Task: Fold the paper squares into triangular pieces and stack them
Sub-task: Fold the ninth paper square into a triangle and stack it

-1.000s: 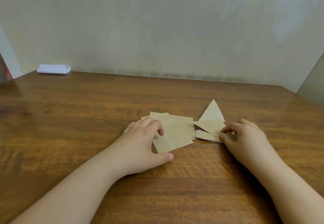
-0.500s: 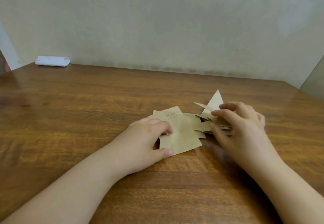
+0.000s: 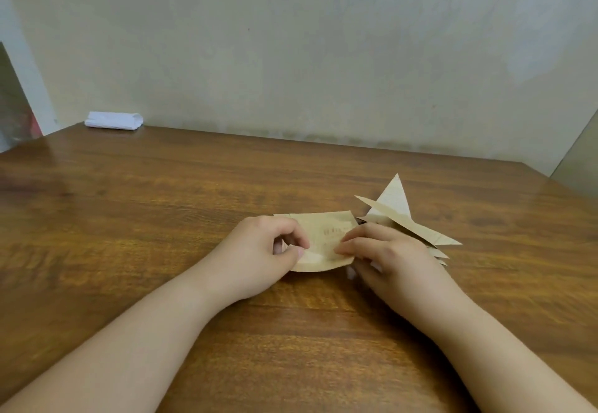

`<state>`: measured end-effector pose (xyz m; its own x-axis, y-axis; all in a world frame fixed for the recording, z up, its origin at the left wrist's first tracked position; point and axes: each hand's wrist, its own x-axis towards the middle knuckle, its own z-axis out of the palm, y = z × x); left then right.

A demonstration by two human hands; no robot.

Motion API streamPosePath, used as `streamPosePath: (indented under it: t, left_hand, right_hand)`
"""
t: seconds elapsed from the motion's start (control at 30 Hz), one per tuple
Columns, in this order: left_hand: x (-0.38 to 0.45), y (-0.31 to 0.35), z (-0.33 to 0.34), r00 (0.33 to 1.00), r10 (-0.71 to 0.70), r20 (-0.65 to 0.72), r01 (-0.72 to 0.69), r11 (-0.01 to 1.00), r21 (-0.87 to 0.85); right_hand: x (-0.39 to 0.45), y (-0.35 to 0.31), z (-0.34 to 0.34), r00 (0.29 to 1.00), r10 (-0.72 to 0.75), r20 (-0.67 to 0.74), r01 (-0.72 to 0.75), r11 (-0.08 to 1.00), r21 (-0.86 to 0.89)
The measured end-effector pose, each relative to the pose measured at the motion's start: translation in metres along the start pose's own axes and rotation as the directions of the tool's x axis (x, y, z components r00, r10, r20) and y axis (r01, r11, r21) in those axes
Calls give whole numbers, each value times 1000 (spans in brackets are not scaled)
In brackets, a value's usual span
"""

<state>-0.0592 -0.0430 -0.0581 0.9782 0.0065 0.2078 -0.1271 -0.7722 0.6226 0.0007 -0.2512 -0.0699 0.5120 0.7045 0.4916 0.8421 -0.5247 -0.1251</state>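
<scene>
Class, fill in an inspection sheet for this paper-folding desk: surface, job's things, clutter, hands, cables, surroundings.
Surface: wooden table, glossy brown.
Job's things: brown paper square lifted and curved between both hands; pile of folded triangles to its right, loosely fanned.
Clutter: white folded cloth or paper at the far left edge.
Hands: left hand pinches the square's left edge; right hand grips its right edge.
Cables: nothing seen.
Surroundings: plain pale wall behind.
</scene>
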Motion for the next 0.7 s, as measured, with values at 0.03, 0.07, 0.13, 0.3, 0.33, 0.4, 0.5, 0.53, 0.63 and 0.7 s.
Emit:
streamPosePath:
  t: [0.03,0.07,0.13,0.3,0.33,0.4,0.5,0.53,0.63,0.7]
  left_hand:
    - [-2,2,-2,1000,-10,-20,9,1000,-26]
    - [-3,6,-4,999,-18,-37,16,999,-49]
    - [-7,14,-12,998,-37,-46,36,999,-37]
    - [-29,30,-24,990,-28,-137,36,998,53]
    - [-37,30,-24,987,-28,-161,38,998,59]
    - [-51,26,-21,988,-53,-144,57,998,20]
    - [-70,23,-13,997,-64,-44,55,983,-174]
    - [-76,25,-11,998,-58,-30,47,959,-281]
    - [-91,32,-5,997,1,-81,-46,832,-553]
    - [-99,35,-1,987,19,-161,-122,742,-659]
  right_hand:
    - [-2,1,-2,1000,14,-11,-14,999,45]
    - [-4,2,-3,999,24,-25,-22,997,80]
    - [-9,2,-4,997,29,-66,-22,995,98]
    - [-10,1,-5,971,-8,-238,52,983,177]
    - [-10,0,-5,963,-29,-270,76,983,169]
    - [-8,-3,-5,947,-52,-316,102,984,144]
    - [-7,-14,-12,918,-70,-390,137,979,148]
    - [-7,-20,-16,908,-67,-413,145,976,160]
    - [-14,-44,-31,886,-50,-461,160,966,203]
    - [-25,-64,-35,879,-41,-474,161,963,217]
